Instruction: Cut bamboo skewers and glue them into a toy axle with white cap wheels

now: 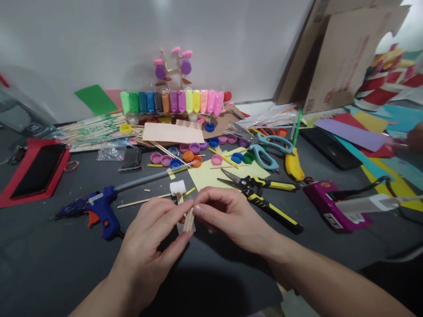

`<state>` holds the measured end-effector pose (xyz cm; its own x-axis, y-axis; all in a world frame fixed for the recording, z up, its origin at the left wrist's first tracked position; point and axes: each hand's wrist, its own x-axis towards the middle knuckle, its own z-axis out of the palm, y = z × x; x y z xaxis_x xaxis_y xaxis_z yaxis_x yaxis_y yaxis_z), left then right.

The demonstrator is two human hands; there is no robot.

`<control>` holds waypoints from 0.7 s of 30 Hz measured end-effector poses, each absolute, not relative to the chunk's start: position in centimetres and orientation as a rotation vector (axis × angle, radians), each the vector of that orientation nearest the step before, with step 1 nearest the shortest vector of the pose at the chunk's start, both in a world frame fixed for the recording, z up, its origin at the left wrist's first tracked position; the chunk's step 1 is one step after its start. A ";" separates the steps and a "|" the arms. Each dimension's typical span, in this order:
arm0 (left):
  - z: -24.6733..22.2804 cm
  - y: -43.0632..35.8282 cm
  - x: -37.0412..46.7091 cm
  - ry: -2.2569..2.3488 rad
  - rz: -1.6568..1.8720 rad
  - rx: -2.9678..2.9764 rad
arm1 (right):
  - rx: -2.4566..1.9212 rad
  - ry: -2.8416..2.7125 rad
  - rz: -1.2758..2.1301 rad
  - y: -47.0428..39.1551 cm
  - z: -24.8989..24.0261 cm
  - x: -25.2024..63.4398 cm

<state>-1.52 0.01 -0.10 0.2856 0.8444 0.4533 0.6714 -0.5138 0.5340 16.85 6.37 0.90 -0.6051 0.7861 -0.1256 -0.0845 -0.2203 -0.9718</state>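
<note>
Between both hands is a small piece of short wooden sticks (188,222) laid side by side, with something whitish and translucent beneath it. My left hand (150,233) grips it from the left with thumb and fingers. My right hand (228,213) pinches its upper right end, fingers curled; the fingertips partly hide it. Just beyond the fingers is a white cylinder-shaped piece (178,188) with a stick below it; whether it joins the held piece I cannot tell. Close to my right hand lie yellow-and-black pruning shears (261,198). A blue glue gun (105,211) rests left of my left hand.
Coloured bottle caps (188,156), blue-handled scissors (267,152), a yellow cutter (294,166) and a purple power strip (333,207) lie around. Behind stand coloured clay packs (172,102) and cardboard (346,57). A phone (39,169) lies left. Another person's hand (415,137) shows at right.
</note>
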 end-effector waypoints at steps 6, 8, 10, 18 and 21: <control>-0.1 -0.6 -1.6 1.517 1.035 1.942 | -0.900 -1.453 1.804 6.3 0.9 17.0; 0.3 -1.0 -1.6 1.601 1.073 1.664 | -0.896 -1.453 1.739 6.3 0.8 16.9; 0.7 -1.2 -1.4 1.607 0.978 1.404 | -0.890 -1.445 1.680 6.1 0.7 16.9; 0.9 -1.5 -0.7 1.372 0.834 1.018 | -0.841 -1.453 1.630 5.5 1.0 16.3; 0.7 -1.6 -0.7 1.393 0.833 1.012 | -0.835 -1.464 1.636 5.5 1.0 16.3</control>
